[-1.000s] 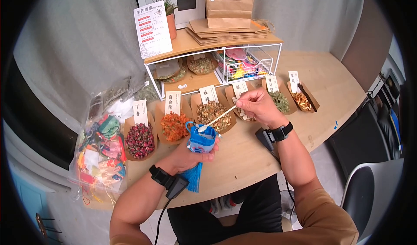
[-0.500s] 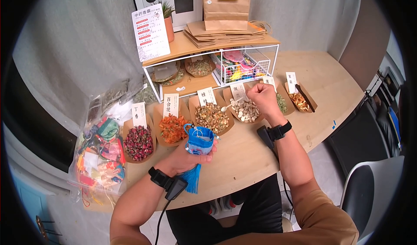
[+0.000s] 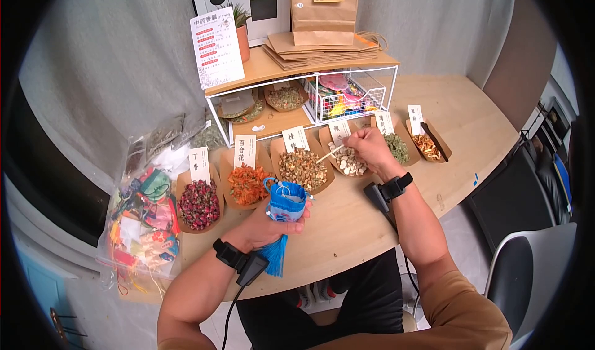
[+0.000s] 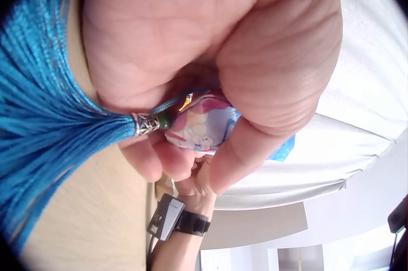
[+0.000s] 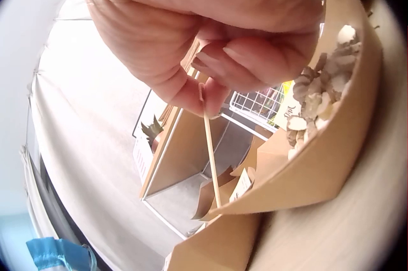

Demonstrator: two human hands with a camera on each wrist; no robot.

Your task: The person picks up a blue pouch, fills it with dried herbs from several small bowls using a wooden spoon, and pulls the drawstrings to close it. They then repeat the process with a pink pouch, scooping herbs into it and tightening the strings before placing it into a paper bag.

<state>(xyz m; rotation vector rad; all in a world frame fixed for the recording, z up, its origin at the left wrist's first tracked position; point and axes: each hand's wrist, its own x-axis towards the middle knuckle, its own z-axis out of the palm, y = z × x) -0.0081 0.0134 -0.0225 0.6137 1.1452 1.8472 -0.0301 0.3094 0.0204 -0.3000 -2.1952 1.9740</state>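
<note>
Fingers [image 5: 183, 95] of the right hand [image 3: 372, 150] pinch a thin, pale, wood-coloured stick [image 5: 211, 159]; I note its far end over a brown paper tray of chopped tan bits [image 3: 329, 178]. Near that hand, a brown paper tray of pale slices [image 5: 306, 175]. Left hand [image 3: 268, 229] curled round a bright blue cloth pouch [image 3: 287, 201], which I see above the light wooden desk [image 3: 353, 232], blue tassel [image 4: 70, 124] trailing from its base.
</note>
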